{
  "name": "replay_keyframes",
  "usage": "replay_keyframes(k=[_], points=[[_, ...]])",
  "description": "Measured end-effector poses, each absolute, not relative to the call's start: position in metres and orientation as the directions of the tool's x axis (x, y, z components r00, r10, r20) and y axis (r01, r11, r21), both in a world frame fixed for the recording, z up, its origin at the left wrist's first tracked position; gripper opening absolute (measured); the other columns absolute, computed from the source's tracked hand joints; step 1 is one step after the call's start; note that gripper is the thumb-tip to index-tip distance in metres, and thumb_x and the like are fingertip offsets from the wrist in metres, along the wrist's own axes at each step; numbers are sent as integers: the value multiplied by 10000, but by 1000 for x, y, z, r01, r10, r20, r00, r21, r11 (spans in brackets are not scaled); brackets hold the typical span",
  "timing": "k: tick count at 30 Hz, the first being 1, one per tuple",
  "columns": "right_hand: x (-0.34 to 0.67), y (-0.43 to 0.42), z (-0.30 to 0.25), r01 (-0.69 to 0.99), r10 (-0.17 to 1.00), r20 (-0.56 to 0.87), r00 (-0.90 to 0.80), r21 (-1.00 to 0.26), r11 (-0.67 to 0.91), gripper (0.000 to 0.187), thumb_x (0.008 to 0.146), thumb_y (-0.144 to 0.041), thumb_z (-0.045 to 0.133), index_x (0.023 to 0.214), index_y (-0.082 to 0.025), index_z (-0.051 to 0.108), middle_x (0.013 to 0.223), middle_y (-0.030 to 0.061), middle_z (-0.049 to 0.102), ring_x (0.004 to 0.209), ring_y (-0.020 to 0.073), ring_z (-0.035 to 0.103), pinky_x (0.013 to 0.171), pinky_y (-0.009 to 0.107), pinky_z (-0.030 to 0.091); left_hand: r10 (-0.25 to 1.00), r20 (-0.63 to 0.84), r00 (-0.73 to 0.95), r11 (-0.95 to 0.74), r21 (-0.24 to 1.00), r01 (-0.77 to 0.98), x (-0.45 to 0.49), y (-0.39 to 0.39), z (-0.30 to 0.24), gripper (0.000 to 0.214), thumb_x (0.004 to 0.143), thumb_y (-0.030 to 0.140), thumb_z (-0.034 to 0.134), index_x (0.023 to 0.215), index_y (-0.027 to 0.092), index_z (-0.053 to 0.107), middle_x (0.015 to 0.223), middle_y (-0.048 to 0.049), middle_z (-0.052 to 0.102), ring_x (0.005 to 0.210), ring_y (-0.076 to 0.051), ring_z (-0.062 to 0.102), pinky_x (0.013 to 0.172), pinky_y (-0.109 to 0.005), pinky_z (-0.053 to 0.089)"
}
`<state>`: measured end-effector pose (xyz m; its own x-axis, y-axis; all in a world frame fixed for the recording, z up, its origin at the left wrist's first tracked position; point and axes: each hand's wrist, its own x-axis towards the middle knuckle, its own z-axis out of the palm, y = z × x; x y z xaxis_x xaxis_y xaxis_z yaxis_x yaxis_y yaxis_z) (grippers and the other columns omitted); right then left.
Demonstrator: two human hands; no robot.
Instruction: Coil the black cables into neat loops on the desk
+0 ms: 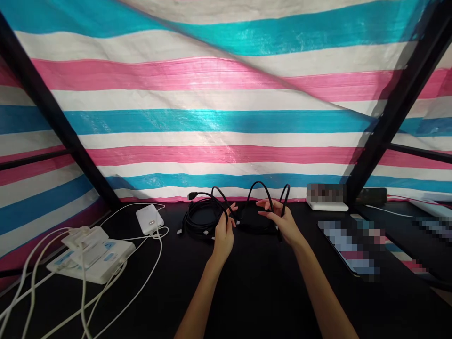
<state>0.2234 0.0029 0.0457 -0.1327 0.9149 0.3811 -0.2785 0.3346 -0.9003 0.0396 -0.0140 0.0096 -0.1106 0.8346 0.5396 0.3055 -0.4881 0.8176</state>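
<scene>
Both my hands are working at the far side of the black table point(254, 292), well out in front of me. My left hand point(224, 235) is closing its fingers around a loop of black cable point(260, 184), and my right hand point(282, 223) is pinching another loop of the same cable between thumb and fingertips. The loops are arching up above both hands. Just left of my left hand, a black coil point(201, 219) is lying flat on the table; I cannot tell whether it is part of the cable I am holding. Farther left, a white power bank point(150, 219) is sitting near the coil. A white power strip point(92, 256) is lying by the table's left edge, with white leads point(141, 287) trailing across the surface. A striped tarp point(226, 117) in pink, white and blue is hanging behind everything.
</scene>
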Motion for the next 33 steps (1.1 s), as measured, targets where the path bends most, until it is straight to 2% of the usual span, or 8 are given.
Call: replay_keyframes(k=[6,12,16,20,23,26,29,33], points=[[209,-3,45,-293,882,412,-228,-893,342,145,613,-89,495,612,-215,569,1091,28,657,1157,246,520,985,449,409,857,507,-95,-454,828,329,44,-22,17,398,921,373,370,1179,179,602,873,-60,673,617,-135,451,684,-273,384],[204,-8,48,-357,893,358,-272,-900,252,673,521,-58,423,1130,-286,598,1192,8,635,1183,229,524,1041,467,341,888,460,-16,-430,842,325,50,-30,23,369,880,329,409,1066,164,681,646,-21,597,590,-149,434,634,-270,364],[204,-12,51,-357,899,295,-325,-918,172,759,523,-48,433,1229,-298,554,1211,4,634,1217,221,498,1037,432,351,910,411,47,-407,868,283,55,-33,23,360,845,293,421,1027,157,701,531,15,485,537,-139,420,581,-257,335],[202,-16,52,-370,899,186,-397,-929,29,760,540,-33,466,1254,-280,546,1190,41,649,1115,241,570,692,285,524,939,316,135,-338,921,193,58,-36,23,345,771,237,432,923,153,730,479,21,452,498,-138,387,544,-263,315],[201,-19,52,-427,876,147,-460,-902,-72,771,550,-38,493,1278,-289,525,1171,50,658,969,241,632,432,204,453,924,279,262,-308,948,76,60,-38,27,312,686,178,432,724,158,741,469,-9,525,529,-155,454,639,-300,381],[201,-22,53,-453,845,140,-516,-882,-131,759,555,-31,504,1273,-277,534,1066,34,700,961,230,637,597,286,544,905,239,353,-236,970,-53,64,-41,29,277,626,165,441,556,160,709,421,-24,522,497,-159,492,657,-326,410],[200,-26,57,-467,814,148,-561,-869,-164,704,552,-26,507,1215,-248,587,1037,31,708,1016,221,624,904,402,480,904,171,393,-129,983,-129,67,-43,29,237,574,171,460,450,158,662,381,-26,476,387,-124,405,464,-278,336],[198,-29,61,-459,768,140,-625,-862,-217,610,571,-49,539,1136,-258,638,1185,40,645,1067,248,601,944,428,436,889,129,439,-60,984,-167,68,-44,29,177,472,161,430,373,162,577,375,-39,471,364,-103,354,370,-236,209]])
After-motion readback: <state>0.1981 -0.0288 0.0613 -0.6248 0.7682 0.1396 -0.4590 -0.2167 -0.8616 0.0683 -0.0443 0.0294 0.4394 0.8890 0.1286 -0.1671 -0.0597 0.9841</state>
